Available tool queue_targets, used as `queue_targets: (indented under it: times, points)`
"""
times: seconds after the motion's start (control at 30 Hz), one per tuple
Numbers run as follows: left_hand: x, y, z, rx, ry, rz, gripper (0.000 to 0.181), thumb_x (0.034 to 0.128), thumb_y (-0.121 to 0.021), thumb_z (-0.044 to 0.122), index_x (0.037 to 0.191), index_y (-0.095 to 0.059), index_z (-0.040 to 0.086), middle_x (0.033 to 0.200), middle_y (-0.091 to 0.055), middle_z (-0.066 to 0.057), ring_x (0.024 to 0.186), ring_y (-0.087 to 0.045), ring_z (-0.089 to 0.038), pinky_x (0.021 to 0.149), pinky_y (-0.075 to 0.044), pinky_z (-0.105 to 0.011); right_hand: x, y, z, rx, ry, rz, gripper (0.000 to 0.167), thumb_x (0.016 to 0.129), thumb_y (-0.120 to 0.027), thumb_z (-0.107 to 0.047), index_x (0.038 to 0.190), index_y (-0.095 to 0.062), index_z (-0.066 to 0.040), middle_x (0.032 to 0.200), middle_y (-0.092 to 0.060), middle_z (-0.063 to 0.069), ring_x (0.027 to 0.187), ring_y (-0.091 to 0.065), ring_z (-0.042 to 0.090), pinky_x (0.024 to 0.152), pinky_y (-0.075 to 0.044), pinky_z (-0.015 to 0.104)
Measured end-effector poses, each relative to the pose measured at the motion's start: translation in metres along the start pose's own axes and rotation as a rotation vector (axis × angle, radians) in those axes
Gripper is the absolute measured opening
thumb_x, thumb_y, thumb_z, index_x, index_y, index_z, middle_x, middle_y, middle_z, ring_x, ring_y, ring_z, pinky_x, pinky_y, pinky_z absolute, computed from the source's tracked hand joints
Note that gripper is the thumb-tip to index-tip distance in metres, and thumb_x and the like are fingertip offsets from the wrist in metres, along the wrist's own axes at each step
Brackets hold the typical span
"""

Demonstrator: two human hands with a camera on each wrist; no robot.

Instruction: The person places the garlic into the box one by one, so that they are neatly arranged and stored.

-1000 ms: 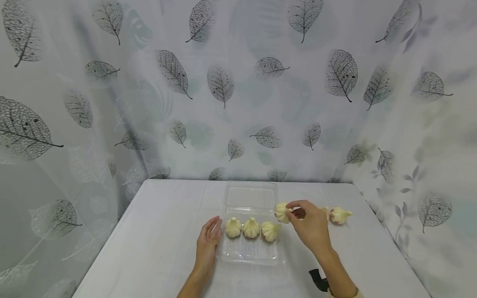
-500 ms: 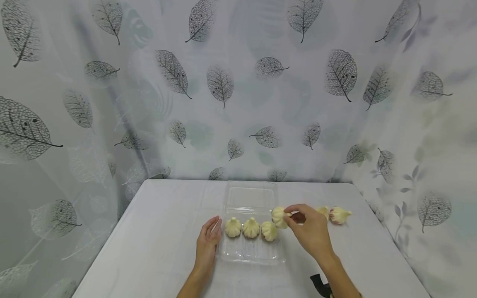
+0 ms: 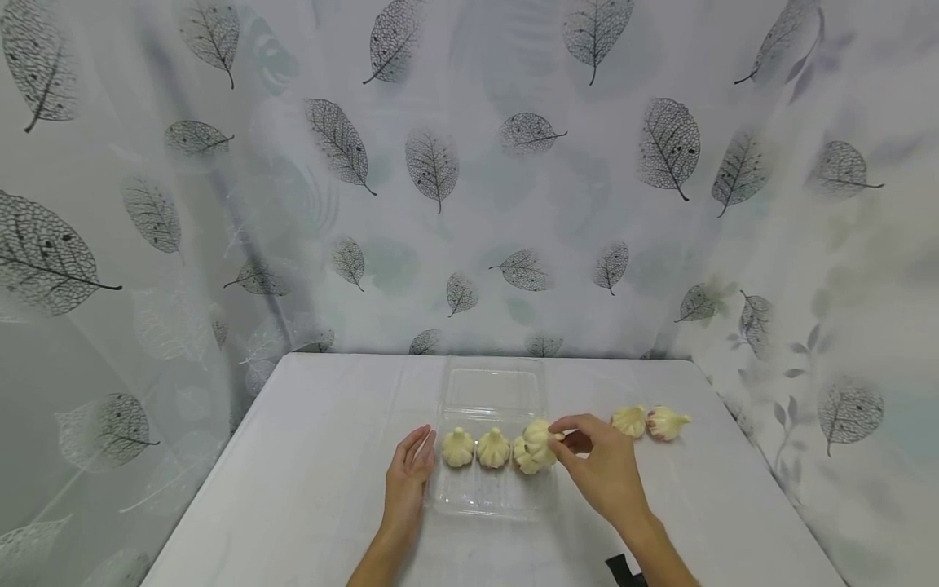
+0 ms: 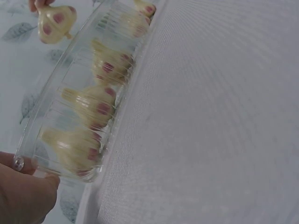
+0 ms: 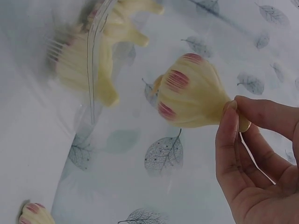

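Observation:
My right hand [image 3: 597, 469] pinches a garlic bulb [image 5: 191, 93] by its stem between thumb and fingers. In the head view this bulb [image 3: 538, 439] is over the third bulb in the open clear plastic container [image 3: 487, 505], partly covering it. Three bulbs stand in a row inside, the leftmost garlic bulb [image 3: 458, 447] nearest my left hand [image 3: 407, 473]. That hand holds the container's left edge, with the thumb [image 4: 46, 184] at its corner in the left wrist view. The right wrist view has the held bulb apart from the bulbs behind the plastic wall.
Two more garlic bulbs, one pale bulb [image 3: 628, 421] and one with reddish patches [image 3: 666, 424], lie on the white table [image 3: 308, 456] to the right. The container's lid [image 3: 495, 387] lies back. A dark strap [image 3: 623, 569] shows by the right wrist. Leaf-patterned curtain [image 3: 469, 179] surrounds the table.
My right hand has carried its garlic bulb left and slightly nearer, from beside the container to over the third bulb. One loose bulb on the right is now uncovered. The left hand stays in place.

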State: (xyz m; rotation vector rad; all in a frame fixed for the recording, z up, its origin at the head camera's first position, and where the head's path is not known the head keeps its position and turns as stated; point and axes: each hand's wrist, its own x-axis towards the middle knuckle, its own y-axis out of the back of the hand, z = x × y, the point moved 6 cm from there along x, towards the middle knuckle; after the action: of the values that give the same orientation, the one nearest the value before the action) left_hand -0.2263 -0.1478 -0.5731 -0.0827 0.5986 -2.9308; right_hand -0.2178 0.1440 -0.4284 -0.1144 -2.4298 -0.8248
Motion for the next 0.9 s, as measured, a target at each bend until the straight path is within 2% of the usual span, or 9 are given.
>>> queue_targets:
  times: [0.23, 0.9]
  points:
    - [0.0, 0.0, 0.0, -0.012, -0.004, -0.001, 0.057, 0.0995, -0.04, -0.017, 0.155, -0.036, -0.002, 0.166, -0.033, -0.019, 0.154, -0.032, -0.031, 0.123, -0.035, -0.034, -0.006, -0.006, 0.0, 0.021, -0.012, -0.024, 0.032, 0.076, -0.09, 0.003, 0.098, -0.076, -0.016, 0.092, -0.075, -0.006, 0.073, -0.07, 0.005, 0.065, -0.064, 0.025]
    - [0.0, 0.0, 0.0, 0.018, 0.0, -0.017, 0.056, 0.1016, -0.042, -0.013, 0.155, -0.034, -0.003, 0.166, -0.032, -0.02, 0.155, -0.031, -0.032, 0.123, -0.035, -0.032, -0.022, -0.027, 0.008, 0.02, -0.09, -0.098, 0.035, 0.074, -0.09, 0.006, 0.091, -0.075, -0.019, 0.088, -0.073, -0.008, 0.07, -0.067, 0.002, 0.062, -0.061, 0.021]
